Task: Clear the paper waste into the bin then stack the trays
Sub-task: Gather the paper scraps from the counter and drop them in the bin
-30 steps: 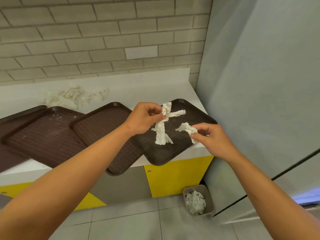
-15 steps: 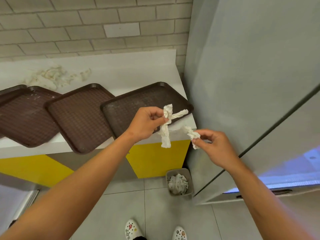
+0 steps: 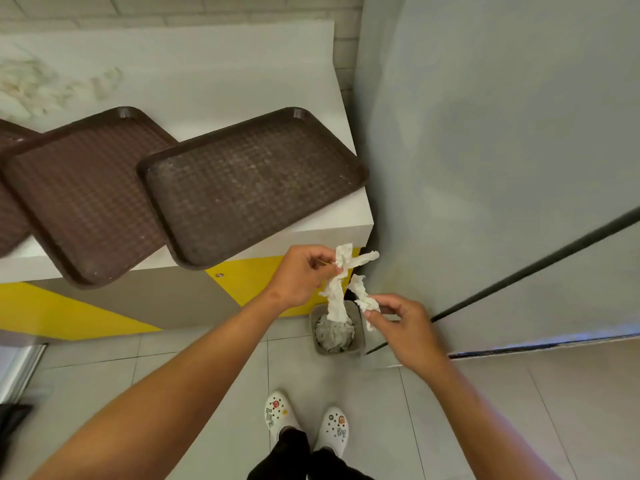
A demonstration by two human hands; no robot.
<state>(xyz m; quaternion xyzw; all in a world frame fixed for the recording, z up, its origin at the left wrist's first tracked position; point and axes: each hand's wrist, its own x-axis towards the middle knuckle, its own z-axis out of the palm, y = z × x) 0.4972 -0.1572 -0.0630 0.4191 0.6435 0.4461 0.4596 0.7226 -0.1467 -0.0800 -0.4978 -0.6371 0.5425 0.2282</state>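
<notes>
The bin (image 3: 337,332) stands at lower centre, wedged between the counter's yellow front (image 3: 249,282) on its left and the grey panel (image 3: 485,168) on its right; its mouth is open from above, though crumpled paper (image 3: 334,336) already fills it; bare floor tiles (image 3: 207,368) spread below and leftward.

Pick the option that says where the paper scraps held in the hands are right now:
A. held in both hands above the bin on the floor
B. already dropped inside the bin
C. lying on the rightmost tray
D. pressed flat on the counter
A: the left hand pinches a long paper strip and the right hand pinches a smaller scrap, both over the grey bin, which already holds crumpled paper.
</notes>
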